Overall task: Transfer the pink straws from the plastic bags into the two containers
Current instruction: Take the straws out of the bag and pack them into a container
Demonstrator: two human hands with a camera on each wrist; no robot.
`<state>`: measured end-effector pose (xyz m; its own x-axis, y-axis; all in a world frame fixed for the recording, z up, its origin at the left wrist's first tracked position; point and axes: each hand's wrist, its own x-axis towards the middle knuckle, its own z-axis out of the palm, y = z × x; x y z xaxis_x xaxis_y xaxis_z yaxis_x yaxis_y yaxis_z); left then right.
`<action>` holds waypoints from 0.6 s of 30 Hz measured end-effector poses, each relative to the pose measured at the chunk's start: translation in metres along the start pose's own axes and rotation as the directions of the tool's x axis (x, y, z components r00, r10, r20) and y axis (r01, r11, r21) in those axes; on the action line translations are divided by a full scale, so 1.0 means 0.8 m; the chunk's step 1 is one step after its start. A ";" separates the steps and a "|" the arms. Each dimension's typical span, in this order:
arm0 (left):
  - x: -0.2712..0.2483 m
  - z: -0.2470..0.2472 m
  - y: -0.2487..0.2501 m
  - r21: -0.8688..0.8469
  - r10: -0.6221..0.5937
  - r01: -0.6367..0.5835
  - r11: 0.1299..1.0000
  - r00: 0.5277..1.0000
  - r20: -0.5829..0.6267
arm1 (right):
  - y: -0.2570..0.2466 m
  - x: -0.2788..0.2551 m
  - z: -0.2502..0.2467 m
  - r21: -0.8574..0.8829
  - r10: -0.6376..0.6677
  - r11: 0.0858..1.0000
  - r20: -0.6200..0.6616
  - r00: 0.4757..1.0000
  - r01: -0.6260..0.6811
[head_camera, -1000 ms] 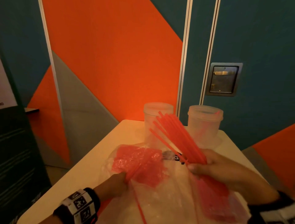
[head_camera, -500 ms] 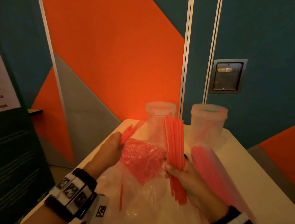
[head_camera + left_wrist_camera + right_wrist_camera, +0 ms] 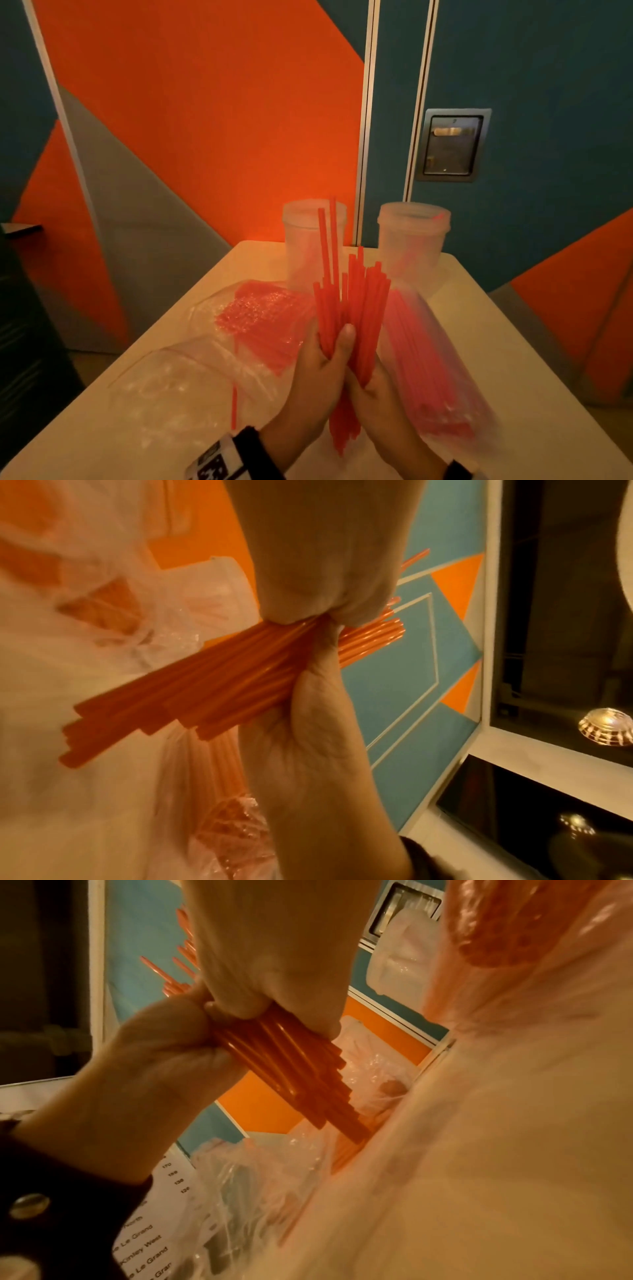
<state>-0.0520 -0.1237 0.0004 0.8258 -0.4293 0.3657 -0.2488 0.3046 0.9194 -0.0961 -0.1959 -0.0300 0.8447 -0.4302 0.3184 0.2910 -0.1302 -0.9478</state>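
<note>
Both hands, left hand (image 3: 317,380) and right hand (image 3: 376,407), clasp one upright bundle of pink straws (image 3: 352,308) above the plastic bags (image 3: 191,387) on the surface (image 3: 507,342).

Two translucent round plastic containers (image 3: 313,236) (image 3: 413,233) at the table's far edge. Two clear plastic bags (image 3: 191,383) (image 3: 442,370) holding thin pink straws, one left, one right. One upright bundle of pink straws (image 3: 352,308), too many to count, gripped by two hands: left hand (image 3: 308,394), right hand (image 3: 383,407). One loose pink straw (image 3: 234,407) on the left bag. One table (image 3: 534,411)
</note>
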 end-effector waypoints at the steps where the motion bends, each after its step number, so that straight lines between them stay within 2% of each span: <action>1: -0.002 0.001 -0.004 -0.004 -0.008 0.008 1.000 1.000 0.015 | 0.003 -0.002 -0.003 -0.014 0.009 1.000 0.016 1.000 -0.009; 4: -0.006 -0.001 -0.018 -0.034 -0.042 0.044 0.998 0.998 0.053 | 0.011 -0.007 -0.006 -0.110 0.006 0.994 0.089 0.996 0.004; 6: -0.008 -0.004 -0.029 0.008 -0.097 0.096 0.995 0.992 0.076 | 0.017 -0.011 -0.006 -0.191 -0.019 0.981 0.068 0.997 0.032; 7: -0.008 -0.005 -0.033 0.038 -0.119 0.117 0.992 0.990 0.079 | 0.020 -0.013 -0.008 -0.218 0.003 0.976 0.066 0.998 0.012; 11: -0.007 -0.005 -0.038 0.139 -0.134 0.132 0.981 0.991 0.004 | 0.020 -0.020 -0.016 -0.241 0.123 0.968 0.225 0.966 -0.067; 16: -0.014 -0.003 -0.046 0.172 -0.149 0.149 0.974 0.989 -0.010 | 0.005 -0.011 -0.009 -0.142 0.201 0.975 0.212 0.956 -0.173; 18: -0.016 0.000 -0.046 0.159 -0.140 0.145 0.977 0.989 -0.040 | 0.012 -0.010 -0.012 -0.192 0.207 0.966 0.167 0.964 -0.174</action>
<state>-0.0537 -0.1294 -0.0386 0.8724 -0.4331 0.2268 -0.2037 0.0999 0.9739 -0.1047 -0.2025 -0.0419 0.9497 -0.2921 0.1131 0.0478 -0.2219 -0.9739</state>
